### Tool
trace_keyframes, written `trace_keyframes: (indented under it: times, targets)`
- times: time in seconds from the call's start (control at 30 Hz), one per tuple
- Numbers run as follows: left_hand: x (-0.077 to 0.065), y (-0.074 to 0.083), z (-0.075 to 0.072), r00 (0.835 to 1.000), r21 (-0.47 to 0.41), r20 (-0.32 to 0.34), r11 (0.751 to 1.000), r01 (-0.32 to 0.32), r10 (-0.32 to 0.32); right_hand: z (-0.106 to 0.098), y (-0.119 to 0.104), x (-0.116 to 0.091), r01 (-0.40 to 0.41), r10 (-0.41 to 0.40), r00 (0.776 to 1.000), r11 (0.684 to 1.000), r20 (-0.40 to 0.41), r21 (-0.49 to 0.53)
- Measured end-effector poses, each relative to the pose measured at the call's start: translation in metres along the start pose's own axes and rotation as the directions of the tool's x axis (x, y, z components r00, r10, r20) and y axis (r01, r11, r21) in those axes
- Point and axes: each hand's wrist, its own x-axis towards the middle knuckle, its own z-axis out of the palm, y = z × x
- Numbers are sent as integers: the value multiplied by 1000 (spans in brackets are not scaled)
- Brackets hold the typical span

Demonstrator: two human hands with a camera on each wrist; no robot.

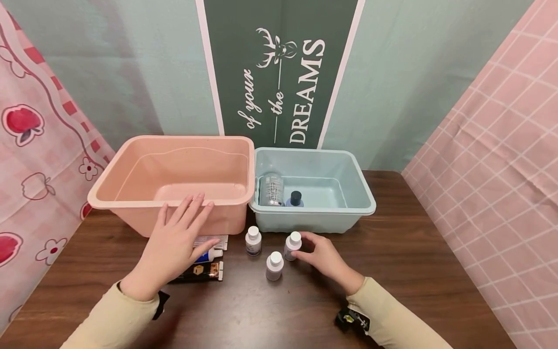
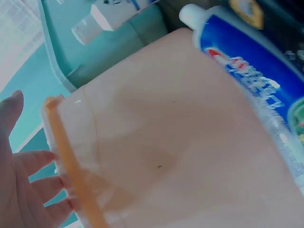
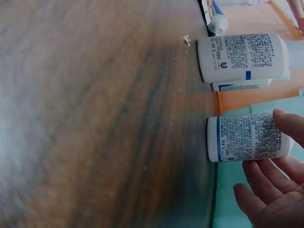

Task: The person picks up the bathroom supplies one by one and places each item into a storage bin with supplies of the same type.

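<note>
My right hand pinches a small white bottle between thumb and fingers, near its cap; in the right wrist view the bottle shows a printed label and a blue band. Two more white bottles, one nearer me and one to the left, stand upright close by. My left hand is spread with straight fingers, its fingertips at the front rim of the pink bin. Beneath that hand lie a blue-and-white toothpaste tube and a black tube, both partly hidden.
To the right of the pink bin stands a light blue bin. Inside it are a clear bottle lying down and a dark-capped bottle. Both bins sit along the back of the brown wooden table, against a hanging cloth.
</note>
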Motion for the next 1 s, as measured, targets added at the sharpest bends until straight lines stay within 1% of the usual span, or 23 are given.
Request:
trace_keyframes:
  times: [0.23,0.33,0.43,0.7,1.0]
  targets:
    - [-4,0,3,1000,-17,-6,1000,-5,5,2,3,-3,-13,13,1000,997,1,74]
    - [-5,0,3,1000,-20,2,1000,1,-1,3,5,-4,-17,17,1000,994,3,106]
    - [-5,1,2,1000,-28,11,1000,7,-7,2,6,-6,-23,23,1000,993,3,116]
    - [-5,2,1,1000,-39,20,999,18,-17,-6,4,-11,-10,13,999,996,-34,93]
    - [-5,2,1,1000,-49,18,999,23,-22,-19,-5,-16,-33,38,995,998,-88,53]
